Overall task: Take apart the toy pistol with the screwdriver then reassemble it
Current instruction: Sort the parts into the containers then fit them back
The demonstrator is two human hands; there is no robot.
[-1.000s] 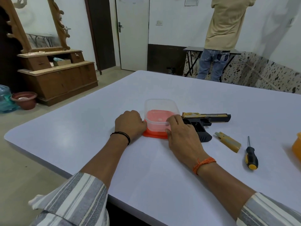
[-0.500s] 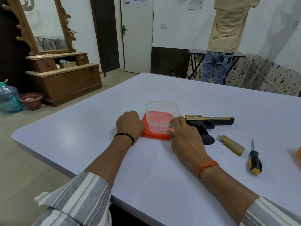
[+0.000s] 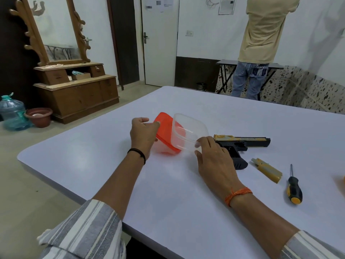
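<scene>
Two hands are busy over the white counter [image 3: 168,202]. The left hand [image 3: 143,135] holds the edge of an orange lid [image 3: 164,131], with its fingers curled round the rim, so this grip is closed on the lid. The lid is tipped up on its side. The right hand [image 3: 212,156] pinches the near rim of a clear plastic box [image 3: 188,131], so that grip is closed on the box. The box is tilted too, and it touches the lid. The toy pistol [image 3: 240,144] lies flat on the counter just to the right of the right hand. A tan clip [image 3: 267,170] lies near it. The screwdriver [image 3: 294,186] lies further right, apart from the pistol, and no hand touches it.
</scene>
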